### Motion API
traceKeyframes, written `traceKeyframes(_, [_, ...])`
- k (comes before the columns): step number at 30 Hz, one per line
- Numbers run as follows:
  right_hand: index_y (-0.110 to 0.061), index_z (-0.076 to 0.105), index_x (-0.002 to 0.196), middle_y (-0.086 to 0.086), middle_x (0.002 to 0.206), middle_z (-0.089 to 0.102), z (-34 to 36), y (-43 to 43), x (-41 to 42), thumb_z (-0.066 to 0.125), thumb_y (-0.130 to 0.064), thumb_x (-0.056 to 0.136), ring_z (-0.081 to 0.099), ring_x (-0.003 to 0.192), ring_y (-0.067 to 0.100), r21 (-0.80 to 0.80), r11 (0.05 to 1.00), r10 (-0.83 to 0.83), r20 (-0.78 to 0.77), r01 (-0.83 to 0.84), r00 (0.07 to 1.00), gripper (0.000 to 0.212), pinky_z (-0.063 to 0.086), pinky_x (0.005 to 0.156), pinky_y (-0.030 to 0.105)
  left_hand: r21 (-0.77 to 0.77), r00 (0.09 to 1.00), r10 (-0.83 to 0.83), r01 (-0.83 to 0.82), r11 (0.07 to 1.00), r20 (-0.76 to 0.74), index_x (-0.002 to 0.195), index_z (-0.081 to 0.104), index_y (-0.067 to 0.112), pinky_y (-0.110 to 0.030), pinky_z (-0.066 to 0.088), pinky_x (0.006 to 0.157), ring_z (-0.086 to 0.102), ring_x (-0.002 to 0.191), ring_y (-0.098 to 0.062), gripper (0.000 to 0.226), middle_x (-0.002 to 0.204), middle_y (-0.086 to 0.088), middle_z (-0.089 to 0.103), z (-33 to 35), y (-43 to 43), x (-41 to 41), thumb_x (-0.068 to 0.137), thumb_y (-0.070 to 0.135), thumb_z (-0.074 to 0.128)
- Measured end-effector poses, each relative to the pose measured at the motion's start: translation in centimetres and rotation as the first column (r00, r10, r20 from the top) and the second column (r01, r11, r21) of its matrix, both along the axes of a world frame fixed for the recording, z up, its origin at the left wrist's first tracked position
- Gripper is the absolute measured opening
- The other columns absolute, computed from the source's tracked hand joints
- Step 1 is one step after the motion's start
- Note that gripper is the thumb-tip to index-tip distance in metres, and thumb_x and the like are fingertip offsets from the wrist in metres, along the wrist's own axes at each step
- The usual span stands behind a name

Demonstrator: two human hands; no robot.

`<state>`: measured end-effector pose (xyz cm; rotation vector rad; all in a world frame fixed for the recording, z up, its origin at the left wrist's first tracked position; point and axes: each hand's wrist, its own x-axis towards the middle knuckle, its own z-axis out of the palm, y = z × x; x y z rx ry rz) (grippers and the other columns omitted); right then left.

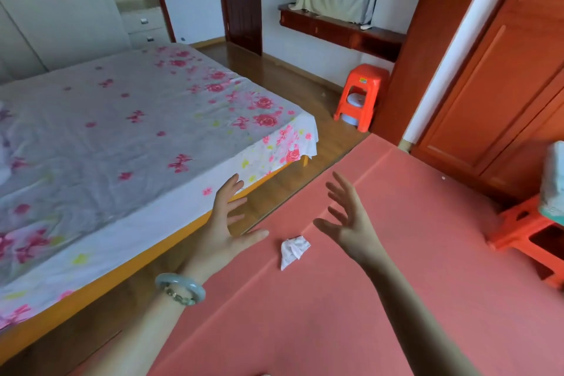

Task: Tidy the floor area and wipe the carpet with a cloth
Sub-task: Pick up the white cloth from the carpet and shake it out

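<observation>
On the carpet (335, 314) the crumpled cloth (293, 251) lies diagonally, tapering near-left.

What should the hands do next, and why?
Probably lower the right hand and grasp the crumpled white cloth. It lies loose on the pink carpet, and the left hand is open and empty too, so no wiping can start yet.

The cloth (293, 250) lies on the carpet (396, 268). Left of the carpet stands the bed (122, 137); beyond its far end, a stool (361, 91); on its right edge, a second stool (525, 232).
</observation>
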<state>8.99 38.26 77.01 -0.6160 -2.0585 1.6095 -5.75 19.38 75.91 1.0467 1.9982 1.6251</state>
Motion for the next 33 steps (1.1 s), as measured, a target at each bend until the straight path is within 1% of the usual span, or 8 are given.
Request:
traceKeyframes(3, [-0.045, 0.028, 0.133, -0.006, 0.137, 0.044, -0.1, 3.6, -2.2, 0.069, 0.006, 0.076, 0.042, 0.127, 0.007, -0.029, 0.997, -0.067, -0.008, 0.066, 0.998, 0.086, 0.039, 0.101, 0.029, -0.016, 0.998, -0.058, 0.058, 0.998, 0.008, 0.143, 0.018, 0.041, -0.020, 0.043, 0.097, 0.043, 0.126, 0.004, 0.101, 0.145, 0.023, 0.030, -0.1, 4.6, -3.2, 0.062, 0.046, 0.077])
traceKeyframes(7, [-0.046, 0.029, 0.131, -0.008, 0.135, 0.044, -0.9, 8.0, -4.1, 0.069, 0.005, 0.076, 0.042, 0.127, 0.008, -0.036, 0.994, -0.107, 0.018, 0.108, 0.994, 0.085, 0.039, 0.101, 0.029, -0.043, 0.992, -0.120, 0.121, 0.992, 0.027, 0.139, 0.018, 0.048, -0.015, 0.043, 0.094, 0.044, 0.122, 0.007, 0.097, 0.146, 0.023, 0.029, -1.0, 9.8, -5.7, 0.061, 0.046, 0.076])
traceKeyframes(9, [-0.046, 0.030, 0.131, -0.008, 0.134, 0.044, -1.5, 10.4, -4.9, 0.070, 0.004, 0.076, 0.042, 0.127, 0.009, -0.036, 0.993, -0.114, 0.030, 0.115, 0.993, 0.084, 0.039, 0.102, 0.030, -0.060, 0.991, -0.128, 0.130, 0.990, 0.038, 0.141, 0.018, 0.046, -0.018, 0.043, 0.094, 0.045, 0.122, 0.007, 0.099, 0.146, 0.019, 0.030, -1.7, 12.2, -6.9, 0.061, 0.047, 0.076])
traceKeyframes(18, [-0.035, 0.033, 0.135, -0.005, 0.133, 0.045, -6.0, 24.8, -11.0, 0.070, 0.005, 0.076, 0.043, 0.127, 0.011, -0.076, 0.996, -0.046, 0.109, 0.054, 0.993, 0.081, 0.041, 0.103, 0.034, -0.129, 0.994, -0.012, 0.026, 0.991, 0.109, 0.134, 0.020, 0.058, -0.025, 0.043, 0.098, 0.046, 0.122, 0.003, 0.095, 0.145, 0.020, 0.032, -7.0, 24.3, -12.6, 0.059, 0.048, 0.078])
traceKeyframes(21, [-0.036, 0.034, 0.134, -0.008, 0.131, 0.046, -7.3, 29.7, -13.5, 0.070, 0.005, 0.076, 0.043, 0.126, 0.010, -0.077, 0.997, -0.003, 0.135, 0.013, 0.991, 0.080, 0.041, 0.101, 0.032, -0.155, 0.987, 0.036, -0.011, 0.988, 0.155, 0.138, 0.021, 0.052, -0.032, 0.043, 0.101, 0.047, 0.124, -0.001, 0.098, 0.146, 0.018, 0.032, -8.9, 28.5, -14.5, 0.060, 0.046, 0.079])
traceKeyframes(26, [-0.035, 0.036, 0.135, -0.003, 0.135, 0.047, -9.4, 36.1, -16.9, 0.071, 0.004, 0.076, 0.044, 0.125, 0.010, -0.081, 0.997, 0.034, 0.191, -0.018, 0.981, 0.079, 0.043, 0.101, 0.034, -0.184, 0.969, 0.130, -0.091, 0.979, 0.211, 0.140, 0.024, 0.044, -0.025, 0.044, 0.096, 0.049, 0.121, 0.000, 0.099, 0.143, 0.020, 0.034, -11.2, 33.8, -17.6, 0.058, 0.045, 0.079])
traceKeyframes(29, [-0.030, 0.037, 0.136, -0.001, 0.135, 0.047, -10.8, 38.7, -18.9, 0.071, 0.004, 0.076, 0.045, 0.124, 0.011, -0.090, 0.996, 0.041, 0.215, -0.022, 0.976, 0.077, 0.044, 0.099, 0.032, -0.216, 0.955, 0.179, -0.127, 0.968, 0.239, 0.140, 0.025, 0.040, -0.025, 0.048, 0.094, 0.052, 0.116, 0.001, 0.097, 0.142, 0.016, 0.036, -12.9, 36.0, -19.5, 0.064, 0.034, 0.085])
traceKeyframes(33, [-0.031, 0.041, 0.133, -0.008, 0.131, 0.050, -14.1, 40.5, -21.5, 0.070, 0.004, 0.076, 0.048, 0.120, 0.007, -0.092, 0.995, 0.063, 0.255, -0.041, 0.965, 0.072, 0.045, 0.097, 0.030, -0.274, 0.942, 0.219, -0.147, 0.950, 0.255, 0.144, 0.024, 0.031, -0.029, 0.048, 0.096, 0.053, 0.117, -0.004, 0.093, 0.142, 0.011, 0.036, -16.2, 37.7, -21.7, 0.069, 0.025, 0.079])
